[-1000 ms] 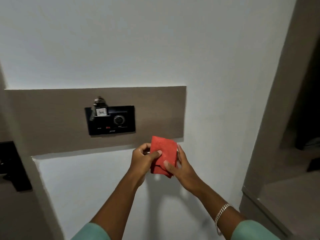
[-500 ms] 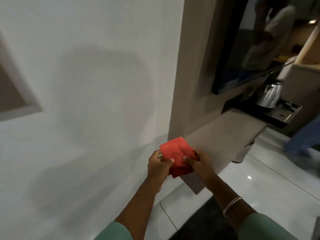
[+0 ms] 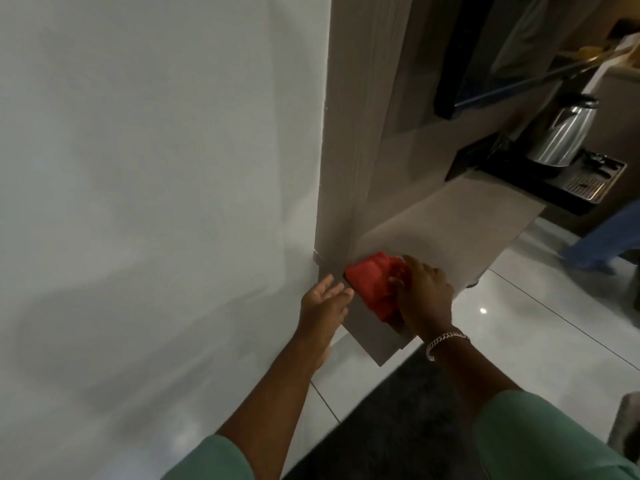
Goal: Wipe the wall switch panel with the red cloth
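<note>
The red cloth [image 3: 375,282] is bunched on the near corner of a beige shelf [image 3: 446,223], with my right hand [image 3: 424,292] pressed over its right side and fingers curled on it. My left hand [image 3: 323,303] hovers just left of the cloth with fingers apart, holding nothing. The wall switch panel is out of view; only plain white wall [image 3: 156,168] fills the left half.
A steel kettle [image 3: 562,133] stands on a black tray [image 3: 554,178] at the far end of the shelf. A dark-framed mirror [image 3: 485,53] hangs above. Glossy floor tiles [image 3: 540,334] and a dark mat [image 3: 398,427] lie below. A blue-clothed person's part [image 3: 609,237] is at the right edge.
The view swung right, away from the switch panel. The cloth went from both hands down onto the shelf corner; my left hand let go and opened, my right stays on it.
</note>
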{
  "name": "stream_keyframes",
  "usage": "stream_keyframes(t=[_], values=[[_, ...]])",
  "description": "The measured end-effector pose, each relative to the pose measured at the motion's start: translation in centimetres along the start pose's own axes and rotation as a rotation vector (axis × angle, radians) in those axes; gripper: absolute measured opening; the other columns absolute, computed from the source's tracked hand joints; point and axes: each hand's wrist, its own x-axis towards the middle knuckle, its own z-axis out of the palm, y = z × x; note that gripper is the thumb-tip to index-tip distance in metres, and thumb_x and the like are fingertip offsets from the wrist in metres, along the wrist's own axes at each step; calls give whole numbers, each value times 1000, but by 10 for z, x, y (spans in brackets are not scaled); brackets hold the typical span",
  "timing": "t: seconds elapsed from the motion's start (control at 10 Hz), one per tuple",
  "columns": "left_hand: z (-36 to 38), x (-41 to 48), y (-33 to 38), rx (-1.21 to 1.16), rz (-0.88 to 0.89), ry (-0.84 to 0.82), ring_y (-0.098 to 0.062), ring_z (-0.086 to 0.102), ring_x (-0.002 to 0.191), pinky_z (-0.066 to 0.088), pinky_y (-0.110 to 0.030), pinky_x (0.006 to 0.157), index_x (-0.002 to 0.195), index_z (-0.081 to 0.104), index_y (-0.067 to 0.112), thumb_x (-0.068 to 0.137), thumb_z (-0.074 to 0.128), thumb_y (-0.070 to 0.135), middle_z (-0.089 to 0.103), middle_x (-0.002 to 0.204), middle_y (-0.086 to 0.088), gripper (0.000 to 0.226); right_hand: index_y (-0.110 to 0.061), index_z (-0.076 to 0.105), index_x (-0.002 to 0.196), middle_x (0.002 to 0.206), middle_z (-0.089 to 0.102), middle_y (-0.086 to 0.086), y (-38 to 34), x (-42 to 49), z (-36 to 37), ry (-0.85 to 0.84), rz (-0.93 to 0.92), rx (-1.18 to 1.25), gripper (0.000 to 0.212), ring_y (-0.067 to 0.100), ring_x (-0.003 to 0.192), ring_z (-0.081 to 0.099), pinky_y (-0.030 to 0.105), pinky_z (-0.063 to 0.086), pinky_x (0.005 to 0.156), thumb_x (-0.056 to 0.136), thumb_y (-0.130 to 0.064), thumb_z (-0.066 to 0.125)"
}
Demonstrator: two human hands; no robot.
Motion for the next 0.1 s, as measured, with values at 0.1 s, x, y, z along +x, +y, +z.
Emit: stream_keyframes(t=[0.1], values=[[-16,-12,21,99,76,76,-22,53,133,43,-28,104,151,38,8,94,61,12,51,150,-11,62,-12,52,134,140,57,15,-20,-10,-7,122,-102,-95,45,39,129,48,52,39,104,96,-36,50]])
